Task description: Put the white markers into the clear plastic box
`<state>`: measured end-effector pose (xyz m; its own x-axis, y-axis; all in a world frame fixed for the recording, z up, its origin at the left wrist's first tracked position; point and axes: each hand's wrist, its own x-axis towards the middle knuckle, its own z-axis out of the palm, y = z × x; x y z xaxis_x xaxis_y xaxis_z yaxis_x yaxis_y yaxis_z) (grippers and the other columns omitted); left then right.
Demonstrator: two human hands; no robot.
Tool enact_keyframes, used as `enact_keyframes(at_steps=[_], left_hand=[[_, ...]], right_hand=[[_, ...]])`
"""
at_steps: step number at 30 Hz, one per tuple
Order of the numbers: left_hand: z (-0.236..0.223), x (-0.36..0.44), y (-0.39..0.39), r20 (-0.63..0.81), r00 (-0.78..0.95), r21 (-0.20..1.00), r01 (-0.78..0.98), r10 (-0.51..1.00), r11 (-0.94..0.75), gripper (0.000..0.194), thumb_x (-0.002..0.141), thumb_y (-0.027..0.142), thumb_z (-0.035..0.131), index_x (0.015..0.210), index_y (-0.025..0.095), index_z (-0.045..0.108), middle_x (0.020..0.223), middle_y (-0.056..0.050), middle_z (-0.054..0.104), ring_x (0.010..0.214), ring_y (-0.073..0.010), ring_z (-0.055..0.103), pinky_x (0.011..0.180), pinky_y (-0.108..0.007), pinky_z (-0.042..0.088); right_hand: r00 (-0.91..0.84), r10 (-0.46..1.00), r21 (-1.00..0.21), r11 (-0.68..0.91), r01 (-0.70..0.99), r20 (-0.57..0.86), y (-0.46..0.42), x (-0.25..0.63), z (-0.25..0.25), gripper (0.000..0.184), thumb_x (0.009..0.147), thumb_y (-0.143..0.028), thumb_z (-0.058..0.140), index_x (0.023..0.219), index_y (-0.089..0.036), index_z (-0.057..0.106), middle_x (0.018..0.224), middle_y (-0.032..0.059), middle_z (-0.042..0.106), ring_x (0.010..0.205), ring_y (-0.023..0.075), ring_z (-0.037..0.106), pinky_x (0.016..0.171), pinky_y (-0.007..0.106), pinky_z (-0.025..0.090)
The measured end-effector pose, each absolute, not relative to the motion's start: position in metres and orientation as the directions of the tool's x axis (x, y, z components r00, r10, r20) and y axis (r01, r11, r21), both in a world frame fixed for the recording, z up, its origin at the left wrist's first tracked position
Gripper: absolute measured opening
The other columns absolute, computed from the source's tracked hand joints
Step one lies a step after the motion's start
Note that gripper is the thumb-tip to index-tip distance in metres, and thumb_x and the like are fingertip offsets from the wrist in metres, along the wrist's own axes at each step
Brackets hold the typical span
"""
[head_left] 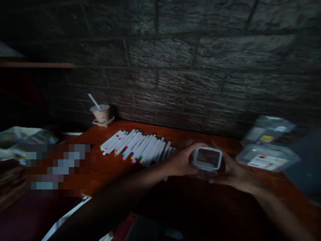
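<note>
A small clear plastic box with a pale, rounded rectangular rim is held over the wooden table. My left hand wraps round its left side, and my right hand grips it from the right. The dim light and blur hide some fingertips, and whether the box has a lid on, I cannot tell. Just left of my left hand lies a slanted row of white markers with ends in several colours. My left hand and forearm cover the row's near right end.
At the right, a clear plastic case with a white label has its raised lid behind. A lidded drink cup with a straw stands on a coaster at the back left. A stone-block wall runs behind the table; a plastic bag lies far left.
</note>
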<state>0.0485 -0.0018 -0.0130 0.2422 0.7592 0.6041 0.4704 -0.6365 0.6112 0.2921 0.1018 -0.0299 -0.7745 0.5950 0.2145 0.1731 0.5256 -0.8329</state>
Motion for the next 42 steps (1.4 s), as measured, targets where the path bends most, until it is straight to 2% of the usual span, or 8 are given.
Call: enact_keyframes(at_steps=[2, 6, 13, 19, 26, 32, 37, 42], left_hand=[[-0.012, 0.049, -0.003, 0.597, 0.221, 0.627, 0.471, 0.771, -0.62, 0.079, 0.07, 0.016, 0.078, 0.143, 0.029, 0.051, 0.142, -0.011, 0.058, 0.134, -0.0348, 0.052, 0.115, -0.053, 0.041], [-0.009, 0.05, -0.004, 0.6, 0.243, 0.593, 0.504, 0.762, -0.628, 0.08, 0.07, 0.013, 0.079, 0.142, 0.03, 0.049, 0.142, -0.01, 0.058, 0.134, -0.0353, 0.052, 0.116, -0.053, 0.04], [-0.01, 0.044, -0.003, 0.59, 0.279, 0.55, 0.548, 0.758, -0.63, 0.082, 0.073, 0.027, 0.087, 0.144, 0.029, 0.048, 0.142, -0.011, 0.056, 0.133, -0.0363, 0.053, 0.113, -0.055, 0.042], [-0.009, 0.034, 0.0, 0.505, 0.402, 0.534, 0.55, 0.764, -0.642, 0.104, 0.066, 0.042, 0.095, 0.152, 0.03, 0.04, 0.147, -0.014, 0.051, 0.137, -0.0397, 0.049, 0.115, -0.06, 0.04], [-0.003, 0.03, 0.0, 0.471, 0.459, 0.515, 0.55, 0.753, -0.657, 0.118, 0.058, 0.042, 0.099, 0.156, 0.032, 0.035, 0.151, -0.014, 0.047, 0.141, -0.0415, 0.045, 0.117, -0.062, 0.038], [-0.003, 0.029, -0.001, 0.456, 0.474, 0.523, 0.542, 0.753, -0.658, 0.114, 0.06, 0.038, 0.098, 0.156, 0.031, 0.036, 0.152, -0.015, 0.046, 0.142, -0.0408, 0.045, 0.118, -0.061, 0.04], [0.0, 0.03, -0.003, 0.451, 0.477, 0.517, 0.549, 0.754, -0.657, 0.111, 0.063, 0.034, 0.097, 0.155, 0.031, 0.036, 0.152, -0.015, 0.046, 0.142, -0.0404, 0.045, 0.118, -0.06, 0.04], [0.0, 0.03, -0.002, 0.455, 0.477, 0.522, 0.541, 0.752, -0.659, 0.11, 0.063, 0.031, 0.097, 0.155, 0.03, 0.037, 0.151, -0.014, 0.047, 0.141, -0.0392, 0.045, 0.118, -0.058, 0.04]], right_hand=[[-0.798, 0.557, -0.861, 0.498, 0.102, 0.228, 0.097, 0.288, -0.025, 0.125, 0.061, -0.028, 0.099, 0.164, -0.035, 0.029, 0.166, 0.0118, 0.043, 0.145, 0.0395, 0.051, 0.114, 0.059, 0.049], [-0.83, 0.495, -0.883, 0.469, 0.008, 0.256, 0.094, 0.285, -0.02, 0.123, 0.063, -0.018, 0.097, 0.164, -0.035, 0.029, 0.156, 0.011, 0.056, 0.136, 0.0332, 0.061, 0.113, 0.05, 0.052], [-0.824, 0.486, -0.875, 0.483, -0.024, 0.291, 0.091, 0.286, -0.017, 0.114, 0.064, -0.019, 0.095, 0.16, -0.034, 0.037, 0.157, 0.0091, 0.053, 0.137, 0.0327, 0.058, 0.115, 0.049, 0.05], [-0.809, 0.494, -0.833, 0.554, 0.01, 0.319, 0.09, 0.286, -0.015, 0.115, 0.059, -0.02, 0.097, 0.159, -0.034, 0.041, 0.16, 0.0084, 0.05, 0.14, 0.0342, 0.055, 0.117, 0.051, 0.047], [-0.837, 0.465, -0.854, 0.521, -0.004, 0.288, 0.089, 0.289, -0.01, 0.125, 0.055, -0.026, 0.101, 0.162, -0.034, 0.036, 0.16, 0.0087, 0.05, 0.134, 0.0347, 0.061, 0.109, 0.049, 0.055], [-0.845, 0.476, -0.85, 0.524, 0.051, 0.242, 0.094, 0.298, -0.008, 0.122, 0.057, -0.027, 0.1, 0.162, -0.031, 0.038, 0.142, 0.0094, 0.066, 0.121, 0.0319, 0.069, 0.107, 0.046, 0.057], [-0.849, 0.497, -0.863, 0.494, 0.108, 0.178, 0.093, 0.297, -0.008, 0.123, 0.06, -0.028, 0.1, 0.163, -0.031, 0.033, 0.137, 0.0089, 0.068, 0.122, 0.0317, 0.068, 0.107, 0.046, 0.057], [-0.85, 0.491, -0.866, 0.492, 0.089, 0.192, 0.092, 0.298, -0.01, 0.12, 0.061, -0.027, 0.1, 0.162, -0.032, 0.035, 0.139, 0.0091, 0.066, 0.123, 0.0325, 0.066, 0.111, 0.049, 0.054]])
